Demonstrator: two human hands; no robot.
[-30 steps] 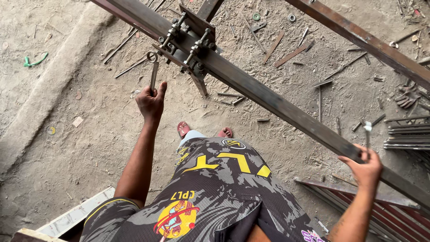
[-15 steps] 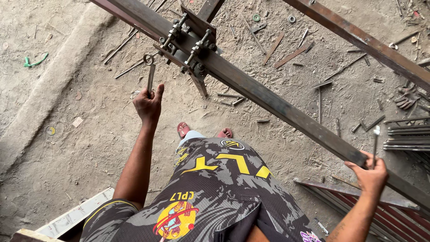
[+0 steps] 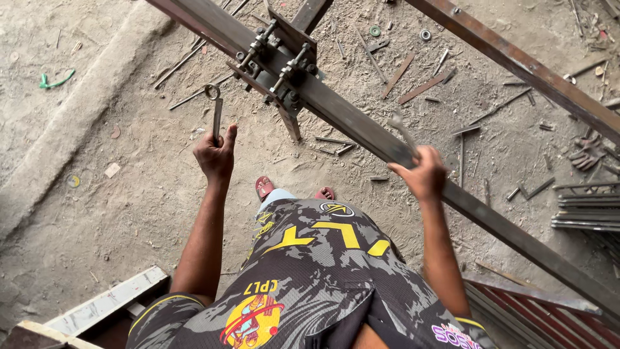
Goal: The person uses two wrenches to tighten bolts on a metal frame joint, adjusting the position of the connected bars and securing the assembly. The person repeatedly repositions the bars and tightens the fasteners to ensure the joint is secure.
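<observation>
My left hand (image 3: pixel 216 155) is shut on the shaft of a ring spanner (image 3: pixel 215 111), ring end up, just left of a bolted clamp (image 3: pixel 279 61) on a long rusty steel beam (image 3: pixel 361 126). The spanner does not touch the clamp. The beam runs diagonally from top left to bottom right. My right hand (image 3: pixel 423 174) hovers over the beam's near edge, right of the clamp, gripping a slim metal piece (image 3: pixel 403 132) that is blurred by motion. The clamp carries two long threaded bolts and a short cross bar.
A second steel beam (image 3: pixel 516 61) crosses the top right. Rods, offcuts and washers litter the dusty concrete floor. A pair of work gloves (image 3: pixel 584 155) and a stack of flat bars (image 3: pixel 588 207) lie at right, red metal sheets (image 3: pixel 536 317) bottom right, a white plank (image 3: pixel 106 304) bottom left.
My right hand has swung left along the beam toward the clamp, carrying the slim metal piece. My left hand with the spanner has barely moved.
</observation>
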